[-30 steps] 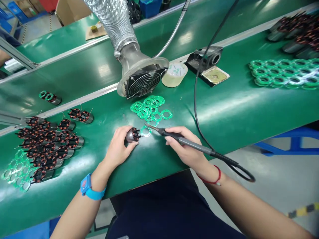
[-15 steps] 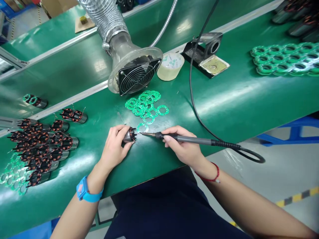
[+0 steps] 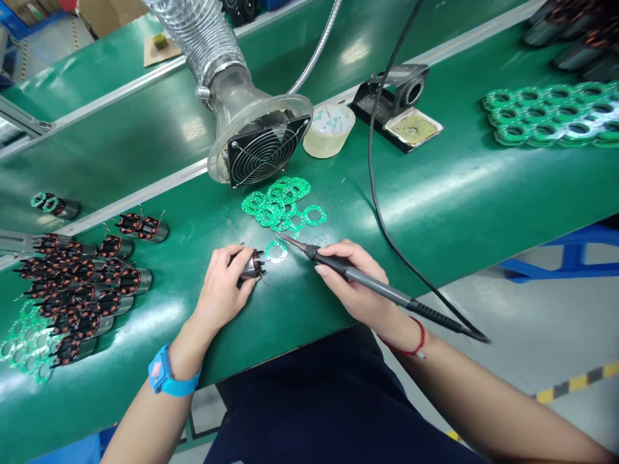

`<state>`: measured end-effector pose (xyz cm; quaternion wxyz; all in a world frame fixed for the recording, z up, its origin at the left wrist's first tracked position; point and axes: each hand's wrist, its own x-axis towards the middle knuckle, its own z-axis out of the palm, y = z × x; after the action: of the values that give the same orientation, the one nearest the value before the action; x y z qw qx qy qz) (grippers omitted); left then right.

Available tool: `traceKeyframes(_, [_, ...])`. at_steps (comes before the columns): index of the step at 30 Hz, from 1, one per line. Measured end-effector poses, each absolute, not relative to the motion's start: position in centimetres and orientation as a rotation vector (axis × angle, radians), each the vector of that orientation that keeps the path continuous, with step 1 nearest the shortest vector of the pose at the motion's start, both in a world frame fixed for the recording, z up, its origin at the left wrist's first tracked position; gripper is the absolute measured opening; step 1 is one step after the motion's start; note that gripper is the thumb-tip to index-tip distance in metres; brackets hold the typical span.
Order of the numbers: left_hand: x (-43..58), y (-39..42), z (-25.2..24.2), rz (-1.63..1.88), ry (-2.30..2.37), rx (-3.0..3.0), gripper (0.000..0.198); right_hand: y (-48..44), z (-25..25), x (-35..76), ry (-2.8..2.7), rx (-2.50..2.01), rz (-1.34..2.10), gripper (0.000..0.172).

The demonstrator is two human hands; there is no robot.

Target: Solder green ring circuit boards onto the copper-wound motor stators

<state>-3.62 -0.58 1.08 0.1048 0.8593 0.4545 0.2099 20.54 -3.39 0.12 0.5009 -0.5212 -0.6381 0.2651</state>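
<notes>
My left hand (image 3: 225,280) is closed around a motor stator (image 3: 251,265), which lies on its side with its copper windings and black prongs facing right. My right hand (image 3: 355,278) grips a soldering iron (image 3: 382,288) like a pen. Its tip points up and left, over the lower edge of a heap of green ring-shaped circuit boards (image 3: 271,203). A single ring board (image 3: 276,252) lies flat just right of the stator, apart from both hands.
Several stators (image 3: 87,283) stand packed at the left. A fume extractor (image 3: 264,145) hangs behind the boards. Further back are a tape roll (image 3: 329,132) and a soldering iron stand (image 3: 394,103). Board panels (image 3: 551,113) lie at right; the iron's black cable (image 3: 372,161) loops across.
The soldering iron's tip has swung up and away from the stator and single ring board, toward the heap, while its rear end dropped. My left hand stays on the stator.
</notes>
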Motion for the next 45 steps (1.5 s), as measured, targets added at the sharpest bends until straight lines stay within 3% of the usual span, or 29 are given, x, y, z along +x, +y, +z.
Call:
traceKeyframes(6, [-3.6,-0.5,1.2,0.586,1.340,2.521,0.042,-2.8,0.6,20.2,-1.813,-1.212,0.683,0.031])
traceKeyframes(14, [-3.7,-0.8,1.6,0.689,1.457,2.071,0.048,-2.0,0.6,17.5,-1.945,-1.419,0.745,0.026])
traceKeyframes(19, [-4.5,-1.0,1.6,0.731,1.292,1.749,0.045,-1.7,1.4,15.1,-1.635,-1.334,0.852,0.028])
traceKeyframes(23, [-4.8,-1.0,1.4,0.676,1.287,1.816,0.049,-1.5,1.8,13.9,-1.418,-1.128,0.936,0.022])
traceKeyframes(28, [-4.3,-0.9,1.3,0.592,1.355,2.156,0.045,-0.9,1.7,13.6,-1.542,-1.004,1.086,0.024])
traceKeyframes(33, [-3.7,-1.1,1.6,0.527,1.366,2.241,0.035,-0.9,1.6,13.8,-1.837,-0.972,0.868,0.037])
traceKeyframes(37, [-4.6,-1.1,2.5,0.478,1.314,2.177,0.038,-1.7,2.1,14.3,-2.044,-1.086,0.637,0.051])
traceKeyframes(45, [-4.8,-1.2,3.0,0.481,1.305,2.092,0.031,-2.5,2.6,15.4,-2.166,-1.400,0.696,0.044])
